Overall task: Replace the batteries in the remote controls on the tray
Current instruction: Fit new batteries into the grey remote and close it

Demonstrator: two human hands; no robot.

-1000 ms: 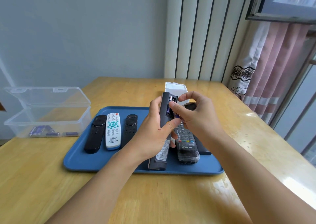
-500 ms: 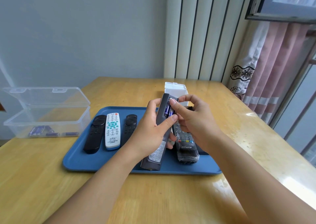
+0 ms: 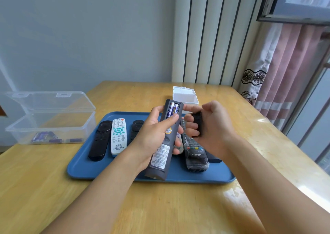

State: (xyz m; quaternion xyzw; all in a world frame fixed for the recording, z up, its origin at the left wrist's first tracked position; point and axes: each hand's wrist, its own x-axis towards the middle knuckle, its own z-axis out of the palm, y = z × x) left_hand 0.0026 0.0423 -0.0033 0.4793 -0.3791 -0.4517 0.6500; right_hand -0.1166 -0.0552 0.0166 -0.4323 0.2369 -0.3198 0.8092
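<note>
Fingers of my left hand [image 3: 153, 132] wrap the grey remote [image 3: 165, 144] above the blue tray [image 3: 85, 166], thumb by its two batteries [image 3: 172, 109]; my right hand [image 3: 209, 125] curls around the black battery cover [image 3: 197, 125], just beside.

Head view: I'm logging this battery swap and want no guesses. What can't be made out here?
- Grey remote: its button face is turned away; label print too small to read.
- Batteries: polarity marks too small; left hand thumb hides their lower ends.
- Black cover: mostly hidden inside the right hand.
- White box: contents hidden by its wall.
- Remotes behind the hands on the tray: number unclear.
</note>
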